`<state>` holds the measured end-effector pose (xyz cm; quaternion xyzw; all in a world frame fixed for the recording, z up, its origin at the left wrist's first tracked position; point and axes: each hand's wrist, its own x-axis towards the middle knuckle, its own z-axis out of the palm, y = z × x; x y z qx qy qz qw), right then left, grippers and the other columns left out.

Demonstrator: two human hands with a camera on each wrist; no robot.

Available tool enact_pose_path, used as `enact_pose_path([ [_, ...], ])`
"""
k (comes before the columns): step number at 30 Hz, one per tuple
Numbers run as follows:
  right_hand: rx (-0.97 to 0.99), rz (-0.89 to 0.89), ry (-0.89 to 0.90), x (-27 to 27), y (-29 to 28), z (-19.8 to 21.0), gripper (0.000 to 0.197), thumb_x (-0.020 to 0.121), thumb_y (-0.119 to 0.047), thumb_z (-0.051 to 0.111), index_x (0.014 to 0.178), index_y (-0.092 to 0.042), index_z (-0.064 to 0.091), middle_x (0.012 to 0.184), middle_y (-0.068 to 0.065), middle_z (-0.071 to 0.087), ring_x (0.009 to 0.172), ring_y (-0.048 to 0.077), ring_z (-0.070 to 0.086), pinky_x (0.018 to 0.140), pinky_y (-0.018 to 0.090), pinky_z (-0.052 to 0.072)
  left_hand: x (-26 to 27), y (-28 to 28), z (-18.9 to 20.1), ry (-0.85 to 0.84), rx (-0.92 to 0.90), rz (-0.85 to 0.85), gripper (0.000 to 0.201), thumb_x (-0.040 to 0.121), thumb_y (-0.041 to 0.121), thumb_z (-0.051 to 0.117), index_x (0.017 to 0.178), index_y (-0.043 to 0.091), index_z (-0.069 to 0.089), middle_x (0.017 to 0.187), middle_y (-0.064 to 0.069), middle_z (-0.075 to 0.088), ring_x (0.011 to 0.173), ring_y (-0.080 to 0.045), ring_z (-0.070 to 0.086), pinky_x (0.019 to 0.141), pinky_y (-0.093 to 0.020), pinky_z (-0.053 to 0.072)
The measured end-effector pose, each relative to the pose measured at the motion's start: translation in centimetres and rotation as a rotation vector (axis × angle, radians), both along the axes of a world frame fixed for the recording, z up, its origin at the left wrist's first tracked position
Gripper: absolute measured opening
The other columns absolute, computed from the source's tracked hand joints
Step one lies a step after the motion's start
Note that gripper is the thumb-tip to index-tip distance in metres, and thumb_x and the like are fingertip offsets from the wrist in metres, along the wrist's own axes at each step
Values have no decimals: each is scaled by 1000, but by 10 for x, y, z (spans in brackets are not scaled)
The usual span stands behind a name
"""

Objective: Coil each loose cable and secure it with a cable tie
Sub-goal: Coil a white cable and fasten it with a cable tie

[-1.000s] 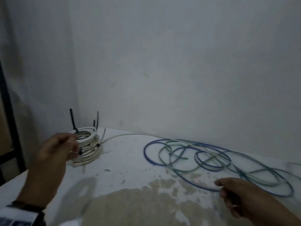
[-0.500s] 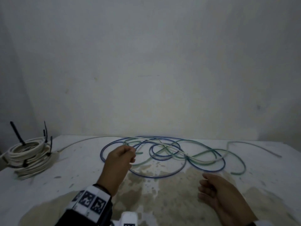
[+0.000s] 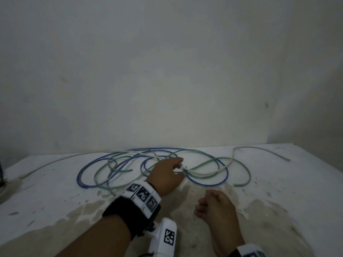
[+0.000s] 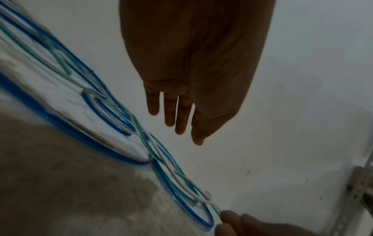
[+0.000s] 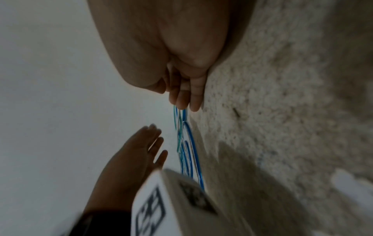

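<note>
Cables [image 3: 204, 175] tangled, blue, green, white loops

Count on the surface [image 3: 55, 197]: three loose cables in one overlapping tangle, so 1 blue cable [image 3: 81, 175], 1 green cable [image 3: 247, 175], 1 white cable [image 3: 259, 148]. Where they cross, strands can't be followed one by one, so three is by colour. Two hands in view, left hand [image 3: 165, 175] and right hand [image 3: 215, 206], each with a marker band at the wrist; the left band [image 3: 143, 196] shows 3 square code tags, the tags on the right band can't be counted.
</note>
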<state>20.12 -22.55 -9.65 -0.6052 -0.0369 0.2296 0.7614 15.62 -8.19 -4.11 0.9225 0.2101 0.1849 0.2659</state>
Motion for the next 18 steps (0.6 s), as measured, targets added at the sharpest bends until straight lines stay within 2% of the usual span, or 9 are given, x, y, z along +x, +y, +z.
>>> enact_pose_path([
  [3, 7, 17, 23, 3, 3, -2, 10, 96, -5, 45, 90, -6, 53, 67, 19, 54, 56, 26, 51, 57, 37, 45, 38, 4, -5, 262, 123, -86, 53, 96, 19, 49, 147, 18, 32, 154, -3, 32, 141, -17, 30, 113, -23, 21],
  [5, -4, 16, 34, 6, 5, -5, 12, 96, -5, 44, 88, -8, 52, 67, 19, 54, 56, 26, 51, 56, 36, 45, 56, 5, -7, 465, 183, -100, 59, 97, 17, 44, 151, 20, 21, 159, -4, 19, 145, -20, 20, 118, -36, 17],
  [7, -18, 21, 33, 8, 7, -7, 12, 96, -6, 44, 88, -10, 52, 68, 17, 56, 56, 26, 52, 58, 35, 46, 66, 3, -8, 601, 238, -97, 61, 96, 16, 45, 151, 21, 21, 158, -7, 21, 145, -23, 21, 117, -44, 18],
  [8, -23, 22, 29, 9, 7, -8, 12, 96, -7, 45, 88, -11, 52, 68, 17, 56, 56, 27, 52, 59, 35, 47, 68, 2, -10, 635, 290, -83, 57, 96, 15, 45, 149, 21, 28, 155, -8, 27, 142, -24, 25, 117, -46, 18],
  [11, -31, 31, 9, 9, 7, -8, 12, 96, -8, 44, 88, -10, 53, 67, 16, 56, 55, 26, 52, 57, 34, 47, 69, 0, -10, 624, 443, -16, 39, 93, 13, 47, 130, 24, 54, 139, -5, 47, 132, -27, 39, 114, -56, 13],
  [13, -5, 25, 7, 8, 6, -8, 12, 96, -6, 44, 90, -8, 53, 66, 15, 54, 53, 24, 49, 55, 33, 45, 66, 1, -4, 596, 513, -24, 32, 91, 11, 47, 115, 26, 63, 128, -4, 56, 125, -26, 47, 114, -57, 13],
  [15, 5, 22, 5, 6, 5, -7, 11, 96, -5, 43, 93, -6, 53, 65, 15, 53, 51, 23, 47, 54, 33, 43, 59, 2, 4, 562, 556, -70, 29, 92, 7, 45, 105, 27, 61, 121, -6, 59, 119, -27, 51, 114, -53, 15],
  [16, 9, 24, -5, 5, 4, -6, 10, 96, -4, 43, 97, -6, 53, 65, 15, 53, 51, 23, 47, 53, 32, 43, 55, 4, 9, 524, 557, -105, 28, 93, 8, 44, 107, 25, 60, 119, -7, 59, 116, -27, 52, 112, -48, 22],
  [18, 39, -2, -29, 3, 2, -4, 17, 94, -1, 46, 107, -11, 50, 68, 15, 53, 50, 22, 47, 51, 32, 43, 44, 6, 21, 406, 518, -198, 22, 94, 8, 42, 105, 20, 58, 113, -9, 61, 105, -28, 55, 96, -37, 39],
])
